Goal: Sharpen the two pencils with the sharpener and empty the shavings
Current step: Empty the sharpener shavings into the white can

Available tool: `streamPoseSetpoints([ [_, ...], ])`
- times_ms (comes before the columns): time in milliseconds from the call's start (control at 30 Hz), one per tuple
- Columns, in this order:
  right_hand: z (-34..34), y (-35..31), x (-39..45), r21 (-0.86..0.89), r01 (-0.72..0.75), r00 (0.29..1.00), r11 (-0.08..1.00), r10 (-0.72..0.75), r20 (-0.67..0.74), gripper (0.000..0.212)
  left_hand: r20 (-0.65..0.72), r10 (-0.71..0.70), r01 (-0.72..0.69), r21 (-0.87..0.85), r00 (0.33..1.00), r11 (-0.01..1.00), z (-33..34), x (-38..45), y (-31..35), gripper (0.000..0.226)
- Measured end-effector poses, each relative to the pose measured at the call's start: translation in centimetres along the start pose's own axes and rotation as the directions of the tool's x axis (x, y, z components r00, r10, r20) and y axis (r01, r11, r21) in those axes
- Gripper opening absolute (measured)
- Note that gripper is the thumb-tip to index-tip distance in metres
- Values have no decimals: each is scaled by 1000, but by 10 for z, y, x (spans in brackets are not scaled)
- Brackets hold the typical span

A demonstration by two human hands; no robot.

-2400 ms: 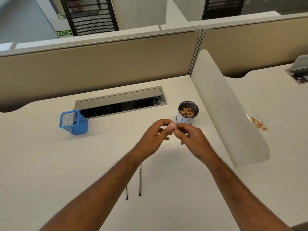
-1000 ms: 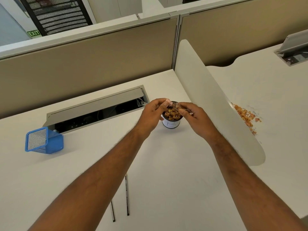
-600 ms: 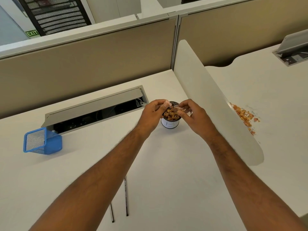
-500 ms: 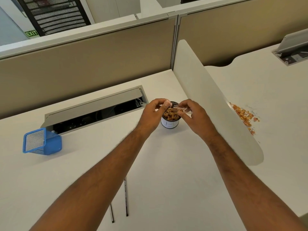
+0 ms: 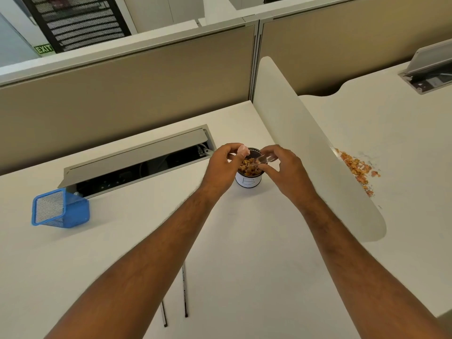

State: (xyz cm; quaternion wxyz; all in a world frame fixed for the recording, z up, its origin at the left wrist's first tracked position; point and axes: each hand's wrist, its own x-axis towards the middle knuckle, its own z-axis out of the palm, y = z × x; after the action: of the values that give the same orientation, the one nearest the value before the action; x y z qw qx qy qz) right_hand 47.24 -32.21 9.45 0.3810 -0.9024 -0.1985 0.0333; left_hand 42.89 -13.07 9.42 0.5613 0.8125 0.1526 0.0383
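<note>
A small white cup (image 5: 249, 182) filled with orange-brown shavings stands at the back of the white desk. Both my hands hover right over its mouth. My left hand (image 5: 223, 165) pinches a small pink sharpener piece (image 5: 242, 150) at its fingertips. My right hand (image 5: 285, 167) holds the sharpener's clear plastic casing (image 5: 264, 158), tilted over the cup. Two dark pencils (image 5: 184, 289) lie side by side near the desk's front, and my left forearm partly covers the left one (image 5: 163, 314).
A blue mesh pencil holder (image 5: 61, 211) lies tipped on its side at the left. An open grey cable tray (image 5: 137, 157) runs along the back. A white curved divider (image 5: 305, 143) stands just right of the cup, with loose shavings (image 5: 357, 167) on the neighbouring desk.
My hands moved forward from in front of the cup to over it. The sharpener is now split in two, one part in each hand.
</note>
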Motion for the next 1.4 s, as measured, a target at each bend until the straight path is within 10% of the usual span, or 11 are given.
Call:
streamPoseSetpoints([
  [267, -6, -10, -1, -64, 79, 997, 995, -78, 14, 51, -2, -11, 11, 15, 1000, 1000, -7, -3, 0, 34],
  [533, -7, -14, -2, 154, -56, 989, 986, 75, -126, 29, -13, -51, 51, -7, 999, 999, -12, -12, 1, 35],
  [900, 16, -30, -44, 670, -195, 971, 716, 238, 28, 21, -50, -117, 106, -189, 992, 976, -27, -58, -7, 33],
  [1400, 38, -71, -115, 584, -225, 974, 780, 176, 141, 28, -94, -174, 148, -235, 980, 961, -64, -151, -18, 21],
])
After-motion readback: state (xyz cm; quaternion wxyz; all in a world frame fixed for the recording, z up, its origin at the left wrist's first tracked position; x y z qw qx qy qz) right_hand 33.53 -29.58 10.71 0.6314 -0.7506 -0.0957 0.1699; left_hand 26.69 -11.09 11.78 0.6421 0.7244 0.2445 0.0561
